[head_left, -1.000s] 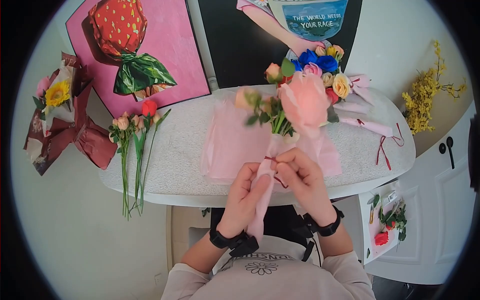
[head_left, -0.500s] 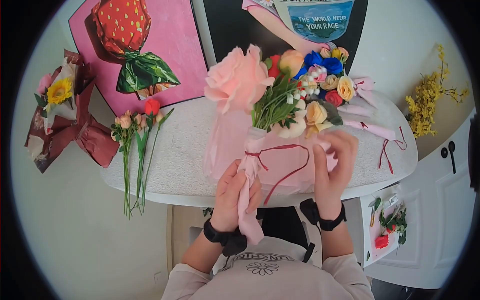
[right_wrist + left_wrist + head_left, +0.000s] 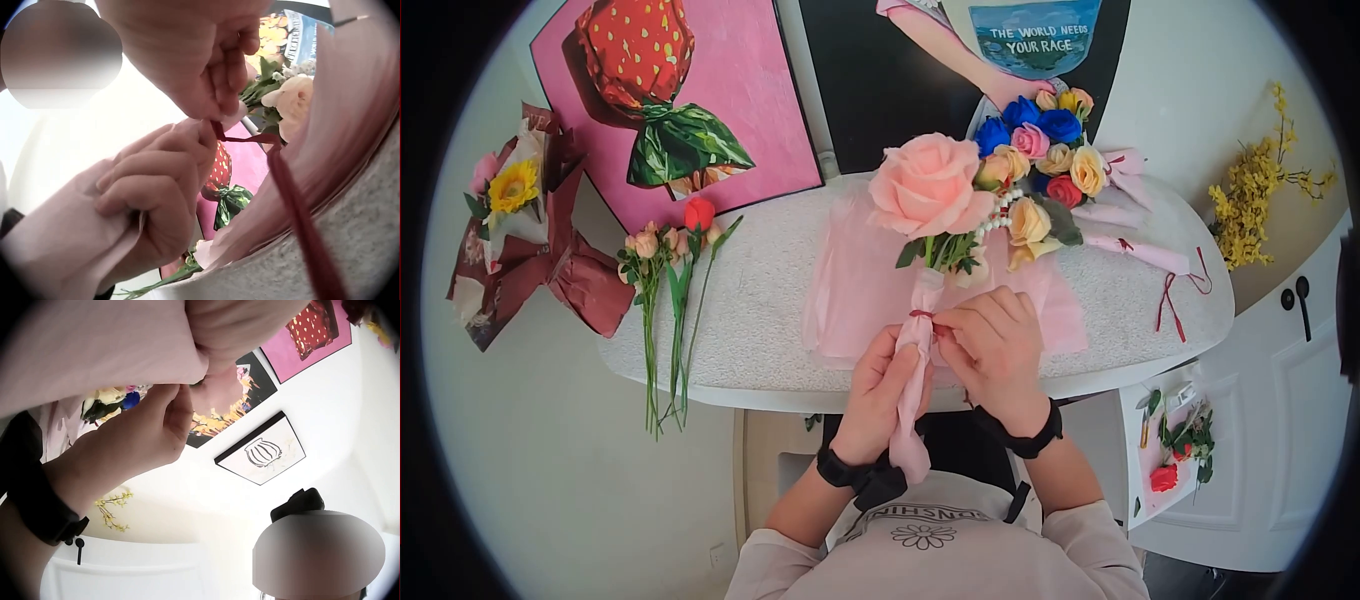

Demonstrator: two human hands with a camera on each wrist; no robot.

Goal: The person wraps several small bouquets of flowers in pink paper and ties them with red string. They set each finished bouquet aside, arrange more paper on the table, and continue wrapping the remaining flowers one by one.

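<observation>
My left hand [image 3: 878, 395] grips the stems of a small bouquet, which are wrapped in pink paper [image 3: 912, 445]. A large pink rose [image 3: 930, 187] and a cream rose [image 3: 1030, 220] top the bouquet, with white bead-like sprigs between them. A dark red ribbon [image 3: 299, 215] circles the wrapped stems above the left hand. My right hand [image 3: 1000, 350] pinches this ribbon close against the paper. In the right wrist view, one length of ribbon hangs down from those fingertips.
Pink wrapping sheets [image 3: 840, 290] lie on the white textured table [image 3: 760, 330] under the bouquet. Loose stemmed flowers [image 3: 670, 300] are at left, beside a brown-wrapped sunflower bouquet [image 3: 550, 240]. Finished-looking pink-wrapped bunches [image 3: 1140, 252] and a spare red ribbon [image 3: 1175, 300] lie right.
The right hand swung out right, drawing the ribbon into a wide loop, then came back to the stems. The bouquet turned in the left hand, its pink rose shifting left, then partway back.
</observation>
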